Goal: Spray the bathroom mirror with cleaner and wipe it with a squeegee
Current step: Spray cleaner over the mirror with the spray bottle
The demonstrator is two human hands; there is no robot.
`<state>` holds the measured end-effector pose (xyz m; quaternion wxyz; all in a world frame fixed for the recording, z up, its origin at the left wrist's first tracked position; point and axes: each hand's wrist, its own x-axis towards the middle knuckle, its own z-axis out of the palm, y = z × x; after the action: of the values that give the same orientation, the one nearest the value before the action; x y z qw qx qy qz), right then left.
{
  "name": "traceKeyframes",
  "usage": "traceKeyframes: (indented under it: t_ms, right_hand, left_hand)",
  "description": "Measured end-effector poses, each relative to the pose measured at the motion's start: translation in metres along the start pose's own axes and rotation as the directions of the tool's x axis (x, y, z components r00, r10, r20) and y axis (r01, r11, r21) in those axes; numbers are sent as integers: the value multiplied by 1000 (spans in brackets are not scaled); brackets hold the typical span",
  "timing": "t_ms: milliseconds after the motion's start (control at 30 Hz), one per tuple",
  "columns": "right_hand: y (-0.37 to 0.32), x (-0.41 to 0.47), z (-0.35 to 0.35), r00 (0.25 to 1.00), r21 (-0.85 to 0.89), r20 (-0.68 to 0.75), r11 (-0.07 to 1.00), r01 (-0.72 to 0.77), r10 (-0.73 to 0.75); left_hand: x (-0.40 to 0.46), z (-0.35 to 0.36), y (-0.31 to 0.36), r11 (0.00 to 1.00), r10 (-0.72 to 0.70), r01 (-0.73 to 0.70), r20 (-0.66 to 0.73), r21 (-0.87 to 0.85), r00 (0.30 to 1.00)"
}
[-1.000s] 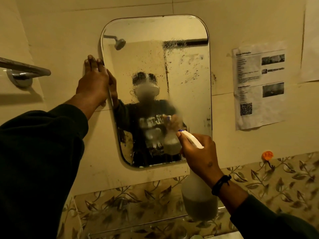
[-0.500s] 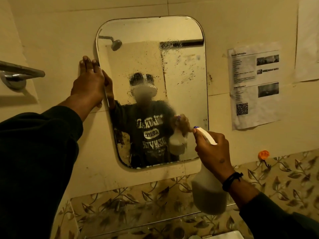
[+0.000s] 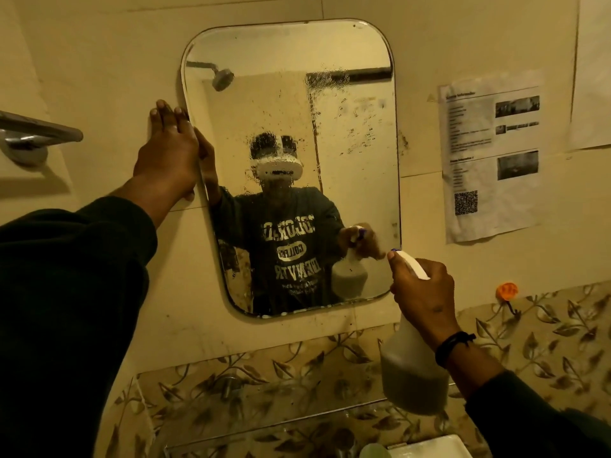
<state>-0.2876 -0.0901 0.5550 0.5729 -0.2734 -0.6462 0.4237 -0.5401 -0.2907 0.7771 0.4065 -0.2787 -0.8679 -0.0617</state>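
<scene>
The rounded bathroom mirror (image 3: 350, 104) hangs on the cream wall, its glass speckled with spray droplets and dark spots. My left hand (image 3: 168, 153) lies flat against the wall at the mirror's left edge, fingers straight and pointing up. My right hand (image 3: 421, 292) grips the white trigger head of a translucent spray bottle (image 3: 411, 375), which is partly filled with cloudy liquid. Its nozzle points at the mirror's lower right corner. No squeegee is in view.
A chrome towel bar (image 3: 36, 130) juts from the wall at the left. A printed notice (image 3: 489, 153) is taped to the right of the mirror, an orange hook (image 3: 508, 290) below it. A glass shelf (image 3: 297, 421) runs under the mirror along leaf-patterned tiles.
My right hand has carried the spray bottle rightward, from the mirror's lower middle to its lower right corner. My left hand has stayed at the mirror's left edge.
</scene>
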Motion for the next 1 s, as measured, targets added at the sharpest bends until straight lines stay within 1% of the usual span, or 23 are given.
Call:
traceKeyframes:
  t_ms: [133, 233, 333, 433, 533, 767, 900, 1000]
  right_hand:
    - [12, -5, 3, 997, -17, 64, 999, -37, 38]
    - [20, -7, 4, 997, -31, 77, 999, -18, 20]
    - [23, -10, 6, 997, -32, 70, 999, -39, 41]
    - [25, -15, 10, 990, -60, 125, 997, -53, 60]
    - [28, -17, 13, 985, -51, 152, 996, -72, 79]
    - [27, -26, 23, 988, -37, 145, 998, -52, 57]
    - [27, -30, 30, 978, -57, 202, 998, -38, 48]
    - [29, -33, 37, 970, -40, 241, 999, -8, 17]
  left_hand:
    - [0, 0, 1, 1000, -2, 2, 0, -6, 1000]
    - [0, 1, 0, 1000, 0, 0, -8, -1, 1000]
    - [1, 2, -1, 1000, 1, -1, -20, -1, 1000]
    - [1, 2, -1, 1000, 12, -12, -23, -1, 1000]
    - [2, 2, -2, 1000, 10, -10, -23, 4, 1000]
    - [2, 2, -1, 1000, 11, -11, -20, 6, 1000]
    - [3, 4, -2, 1000, 13, -14, -41, -4, 999]
    - [4, 5, -3, 1000, 22, -22, -50, -2, 999]
